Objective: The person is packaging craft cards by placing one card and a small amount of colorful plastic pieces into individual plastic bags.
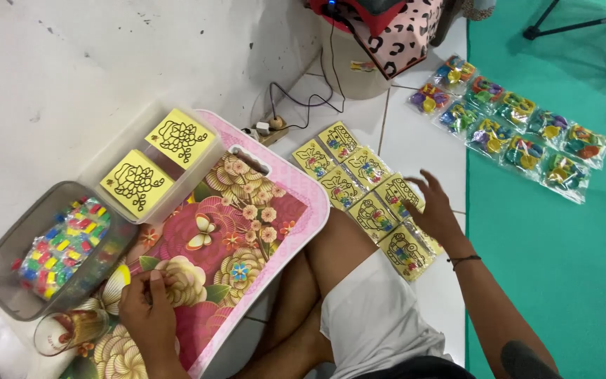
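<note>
My left hand (150, 312) rests on a floral pink lap tray (296, 193), fingers curled around something small that I cannot make out. My right hand (433, 207) is spread open over a group of yellow picture packets (359, 186) laid on the white floor tiles, its fingertips touching the nearest packets. A clear box (117, 147) on the tray's far left holds two yellow cards with black line drawings (138, 181).
A grey tub (8, 238) of small colourful pieces sits at the left, a small glass cup (64, 331) beside it. Several bags of coloured toys (520, 130) lie on a green mat. A power strip (269, 130) and cables sit by the wall.
</note>
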